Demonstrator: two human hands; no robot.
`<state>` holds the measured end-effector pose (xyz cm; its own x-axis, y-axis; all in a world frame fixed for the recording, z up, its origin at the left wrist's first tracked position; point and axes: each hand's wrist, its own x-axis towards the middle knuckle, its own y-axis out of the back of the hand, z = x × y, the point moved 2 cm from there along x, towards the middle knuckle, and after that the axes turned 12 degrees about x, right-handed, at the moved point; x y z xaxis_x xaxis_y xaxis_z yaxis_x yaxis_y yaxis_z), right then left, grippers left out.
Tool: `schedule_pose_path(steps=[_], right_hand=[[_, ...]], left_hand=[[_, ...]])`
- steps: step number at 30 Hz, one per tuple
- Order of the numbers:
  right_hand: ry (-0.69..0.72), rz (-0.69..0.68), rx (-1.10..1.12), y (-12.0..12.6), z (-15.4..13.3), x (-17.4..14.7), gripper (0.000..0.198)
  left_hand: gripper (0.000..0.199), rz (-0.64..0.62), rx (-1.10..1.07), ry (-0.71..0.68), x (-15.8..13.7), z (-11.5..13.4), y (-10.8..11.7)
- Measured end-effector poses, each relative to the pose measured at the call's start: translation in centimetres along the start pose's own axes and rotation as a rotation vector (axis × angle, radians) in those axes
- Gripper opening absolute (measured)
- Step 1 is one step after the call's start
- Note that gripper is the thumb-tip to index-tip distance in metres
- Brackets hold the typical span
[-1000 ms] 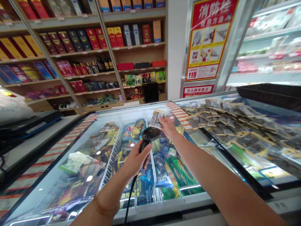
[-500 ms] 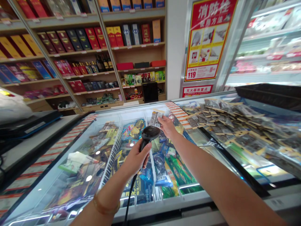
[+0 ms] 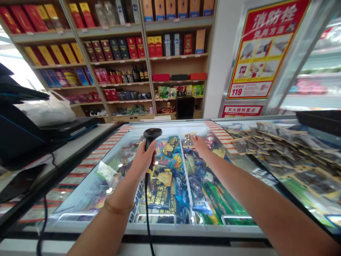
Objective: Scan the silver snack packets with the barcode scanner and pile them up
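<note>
My left hand is wrapped round the handle of a black barcode scanner, its cord hanging down towards me. With my right hand I grip a small clear packet with a tan edge, held over the chest freezer. The scanner head is to the left of the packet and apart from it. Below both hands, the freezer holds bagged frozen goods, among them a dark bag with yellow lettering and green packs. White wire dividers separate them.
A heap of similar packets covers the glass lid on the right, beside a black tray. To the left, a counter bears a dark device and a white plastic bag. Shelves with boxes stand behind the freezer.
My left hand has drawn the scanner leftward, away from the packet in my right hand. The camera view has turned left, showing more of the counter.
</note>
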<state>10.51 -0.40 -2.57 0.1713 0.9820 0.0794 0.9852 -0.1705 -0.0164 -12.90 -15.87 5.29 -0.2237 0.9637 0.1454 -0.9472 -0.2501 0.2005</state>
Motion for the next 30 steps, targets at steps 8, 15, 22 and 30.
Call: schedule_pose_path(steps=[8,15,22,30], right_hand=[[-0.070,-0.164,-0.055,-15.0,-1.7,1.8,0.017],[-0.033,-0.157,-0.269,-21.5,-1.6,2.3,0.034],[0.110,-0.235,-0.514,-20.8,-2.7,2.3,0.021],[0.199,-0.038,-0.640,-5.2,-3.6,1.4,0.022]], left_hand=[[0.053,0.128,-0.145,-0.014,1.3,-1.4,5.6],[0.054,0.087,-0.186,0.015,1.2,-1.5,5.5],[0.056,0.043,-0.215,0.032,1.3,-1.9,4.7],[0.056,-0.012,-0.199,0.073,0.0,-2.3,1.6]])
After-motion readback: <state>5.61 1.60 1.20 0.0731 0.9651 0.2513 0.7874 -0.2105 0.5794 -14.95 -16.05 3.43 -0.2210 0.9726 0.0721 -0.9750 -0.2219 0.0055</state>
